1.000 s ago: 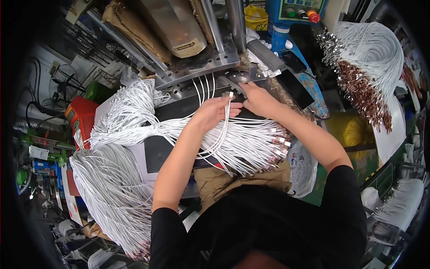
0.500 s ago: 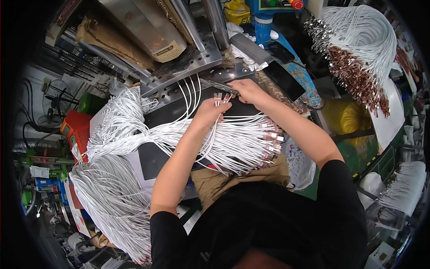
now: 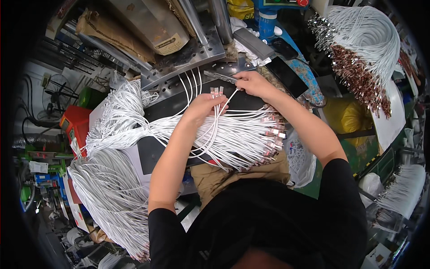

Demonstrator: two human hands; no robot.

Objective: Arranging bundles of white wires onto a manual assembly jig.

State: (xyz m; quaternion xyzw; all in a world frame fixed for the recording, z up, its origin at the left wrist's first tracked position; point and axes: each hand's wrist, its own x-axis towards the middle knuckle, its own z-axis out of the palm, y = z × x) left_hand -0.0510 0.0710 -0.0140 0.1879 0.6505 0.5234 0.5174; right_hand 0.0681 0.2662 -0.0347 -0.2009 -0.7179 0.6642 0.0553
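Note:
My left hand (image 3: 206, 107) is closed around several white cables. Their small plugs (image 3: 217, 91), coppery and silver, stick up above the fingers. To its right, my right hand (image 3: 254, 84) pinches the end of one white cable (image 3: 231, 97) that runs up from the left hand. Against the right fingers lies the end of a slotted metal strip (image 3: 218, 75); whether they grip it too, I cannot tell. Below both hands a thick bundle of white cables (image 3: 224, 139) spreads across the dark work surface and my lap, plug ends to the right.
A perforated metal press plate (image 3: 197, 62) with steel columns stands ahead; several white cables (image 3: 194, 83) hang by its edge. More cable bundles lie at left (image 3: 112, 197) and far right (image 3: 371, 40). A black phone (image 3: 286, 76) rests beyond my right forearm.
My right hand has drawn one cable away from the left hand's group, up and right. The metal strip has shifted slightly away from me. The left hand has moved a little left.

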